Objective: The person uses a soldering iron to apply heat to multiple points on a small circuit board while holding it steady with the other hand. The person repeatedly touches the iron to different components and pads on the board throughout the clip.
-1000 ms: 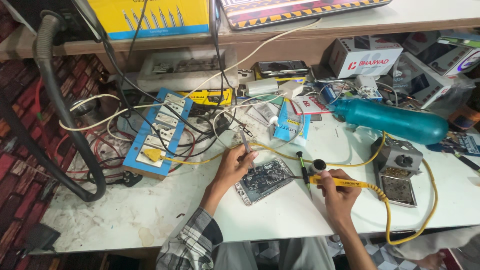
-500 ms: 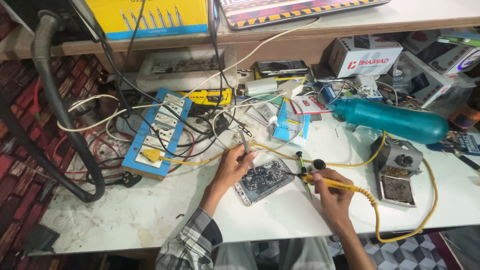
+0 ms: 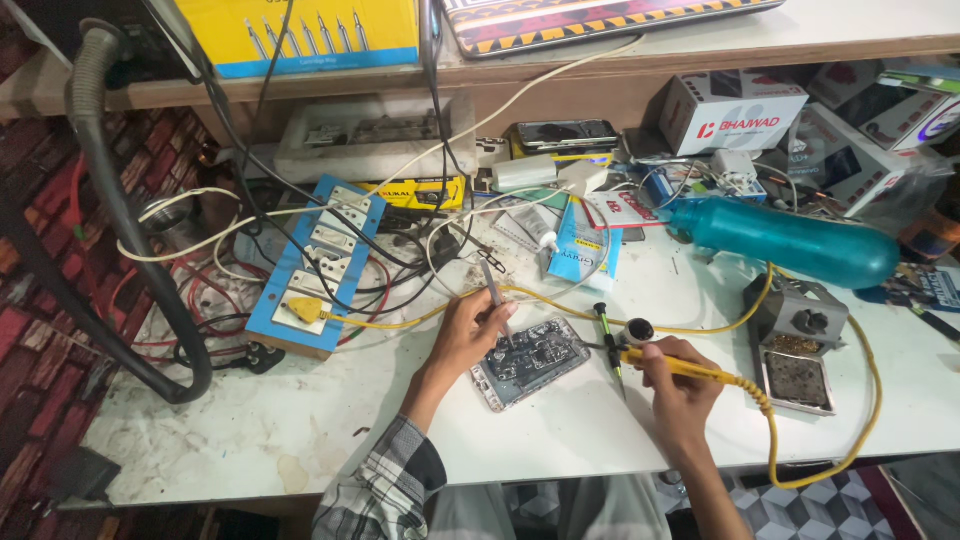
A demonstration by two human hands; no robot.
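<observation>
An opened phone point(image 3: 528, 362) with its circuit board exposed lies on the white workbench point(image 3: 250, 430). My left hand point(image 3: 468, 333) holds metal tweezers point(image 3: 493, 293) with their tip down on the board. My right hand point(image 3: 678, 385) grips a yellow soldering iron point(image 3: 668, 364), its tip pointing left at the phone's right edge. The iron's yellow cable point(image 3: 850, 440) loops off to the right. A green-handled screwdriver point(image 3: 606, 335) lies just right of the phone.
A blue switchboard point(image 3: 318, 265) with tangled wires sits at left, beside a thick grey hose point(image 3: 120, 220). A teal bottle point(image 3: 790, 243) lies at right, above a metal soldering stand point(image 3: 797, 340). Boxes, a phone point(image 3: 562, 133) and small parts crowd the back under a shelf.
My right hand has brought the soldering iron's tip left, closer to the phone. The left hand and tweezers stay on the board.
</observation>
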